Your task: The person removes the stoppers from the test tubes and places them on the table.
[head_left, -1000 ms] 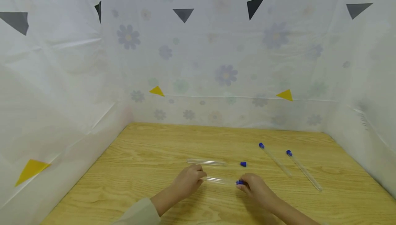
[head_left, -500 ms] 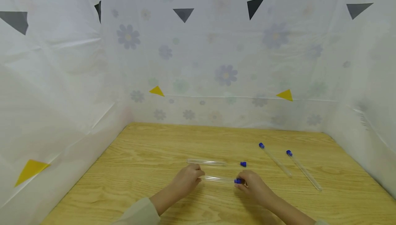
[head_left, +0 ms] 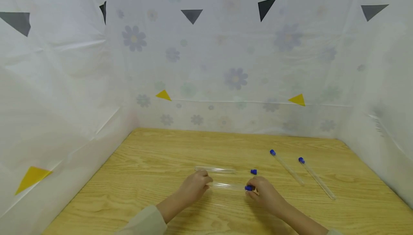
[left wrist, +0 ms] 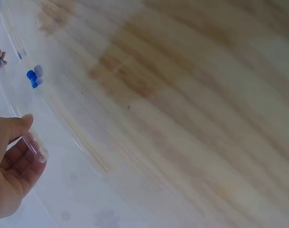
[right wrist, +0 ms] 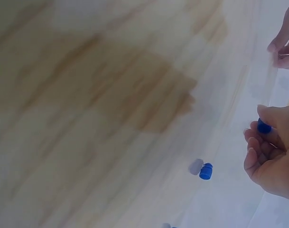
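The left hand (head_left: 194,188) has its grip pinching the rounded end of a clear tube (head_left: 224,186), thumb against fingers. The right hand (head_left: 266,195) has its grip pinching a blue cap (head_left: 247,188) at the tube's other end; how far the cap sits in cannot be told. The tube lies between the hands, just above the counter (head_left: 155,152), roughly parallel to its back edge. A pale sleeve (head_left: 145,222) covers the left forearm.

Just beyond, toward the back edge, an uncapped tube (head_left: 215,169) rests on the counter, with a loose cap (head_left: 254,172) off its right end. Toward the right edge, two capped tubes lie slanted, the inner one (head_left: 287,168) and the outer one (head_left: 317,178), their blue caps toward the back edge.

The counter is yellowish wood grain running mostly from side to side, glossy enough to carry soft reflections; the left wrist view shows it paler, with brown streaks.

White sheets rise along the left, back and right edges. The back sheet (head_left: 206,55) bears faint purple, green and peach flowers and a level crease. Dark triangles (head_left: 267,8) run high across the sheets; yellow triangles (head_left: 297,99) sit lower, two behind and one at left.
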The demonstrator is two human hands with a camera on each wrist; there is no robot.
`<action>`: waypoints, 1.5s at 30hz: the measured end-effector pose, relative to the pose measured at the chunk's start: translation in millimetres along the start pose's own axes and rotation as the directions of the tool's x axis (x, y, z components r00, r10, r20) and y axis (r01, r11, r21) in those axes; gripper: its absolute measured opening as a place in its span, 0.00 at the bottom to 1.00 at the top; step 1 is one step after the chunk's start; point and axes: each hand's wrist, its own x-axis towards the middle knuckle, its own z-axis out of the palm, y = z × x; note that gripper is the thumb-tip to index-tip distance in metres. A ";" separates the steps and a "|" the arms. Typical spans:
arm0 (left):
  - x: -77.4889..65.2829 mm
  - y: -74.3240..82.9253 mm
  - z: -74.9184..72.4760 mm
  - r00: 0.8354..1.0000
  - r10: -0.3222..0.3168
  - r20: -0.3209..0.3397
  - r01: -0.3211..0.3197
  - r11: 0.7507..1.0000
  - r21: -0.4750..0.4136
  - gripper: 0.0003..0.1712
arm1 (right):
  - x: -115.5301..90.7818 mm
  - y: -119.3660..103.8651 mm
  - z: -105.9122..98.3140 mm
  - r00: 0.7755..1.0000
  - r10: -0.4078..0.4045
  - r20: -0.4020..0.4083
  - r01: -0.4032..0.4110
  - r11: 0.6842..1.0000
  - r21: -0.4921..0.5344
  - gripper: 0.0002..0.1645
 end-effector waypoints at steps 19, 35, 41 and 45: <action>-1.9 -13.2 7.2 1.000 -0.028 0.004 0.028 0.999 0.020 0.09 | -0.1 14.8 -3.3 1.000 0.002 -0.025 -0.004 0.997 -0.074 0.02; -0.3 -17.6 13.8 0.999 -0.012 0.045 0.011 0.999 0.036 0.10 | -1.4 26.9 -6.9 0.993 -0.112 0.046 0.120 0.972 -0.205 0.06; -0.5 -17.8 14.5 0.998 -0.021 0.058 0.019 0.999 0.028 0.09 | -2.8 31.2 -4.7 0.991 -0.119 0.066 0.131 0.966 -0.225 0.04; -0.8 -18.2 15.4 0.998 -0.019 0.063 0.018 1.000 0.023 0.09 | -3.4 33.9 -3.1 0.988 -0.143 0.058 0.153 0.954 -0.256 0.05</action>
